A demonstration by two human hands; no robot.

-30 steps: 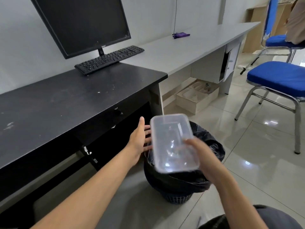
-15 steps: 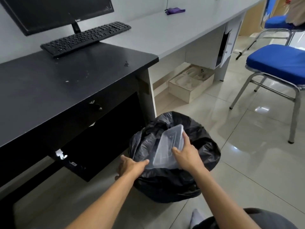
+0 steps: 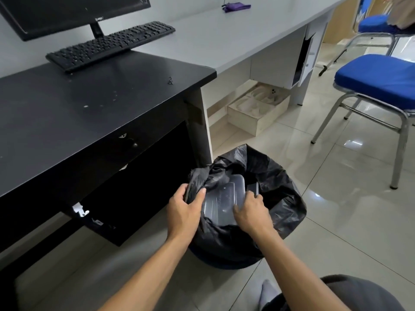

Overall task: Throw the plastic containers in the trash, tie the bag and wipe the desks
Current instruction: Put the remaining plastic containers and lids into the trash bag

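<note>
Clear thin plastic container (image 3: 224, 198) lies tilted inside the black trash bag (image 3: 280, 198), probably light, flexy and slick, best taken by its stiffer rim, where right hand (image 3: 251, 212) curls on its edge while left hand (image 3: 184, 212) grips the bag's rim.

An office: a monitor (image 3: 67, 14) and keyboard (image 3: 110, 44) sit where a black worktop (image 3: 78, 113), with a keyhole drawer (image 3: 128, 142), meets a long grey worktop (image 3: 235, 34) along the wall; a blue padded chair (image 3: 377, 79) on a metal frame stands on the glossy tiled floor (image 3: 348, 232), another (image 3: 377, 23) behind it; a bin (image 3: 224, 262) with a black bag (image 3: 283, 198) stands by the black worktop.
</note>
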